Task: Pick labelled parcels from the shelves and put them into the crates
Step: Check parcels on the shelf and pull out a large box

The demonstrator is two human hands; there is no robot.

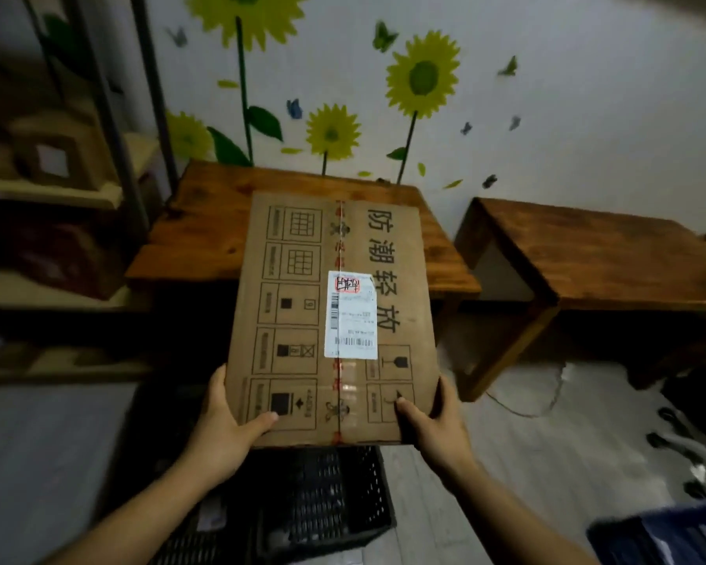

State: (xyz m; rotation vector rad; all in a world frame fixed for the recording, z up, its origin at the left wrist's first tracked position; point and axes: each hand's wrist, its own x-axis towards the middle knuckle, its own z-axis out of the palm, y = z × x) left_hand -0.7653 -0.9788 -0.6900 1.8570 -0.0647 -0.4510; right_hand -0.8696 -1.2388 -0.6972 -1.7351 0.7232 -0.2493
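Currently both hands are on one parcel [294, 320], a flat brown carton, held in the air in front of the person. Left hand [225, 426] grips the near left corner, thumb [261, 422] flat on the top face, fingers curled underneath, out of sight. Right hand [433, 426] mirrors it at the near right corner, thumb [404, 405] on top. The two-corner hold makes sense: the carton is long and wide, and one hand would let it twist.

Top face is tilted toward the camera with the white label [351, 316] up, likely so it can be read before sorting. Far end overlaps the near edge of the wooden table [204, 238] in view; can't tell if it touches.

Black crate [331, 495] sits on the floor directly below the carton's near edge, so that's my guess for the drop. Blue crate [669, 536] is at bottom right, well apart. Shelves [58, 189] are off to the left. The carton may be long for the black crate's opening, so it might need to go in angled.
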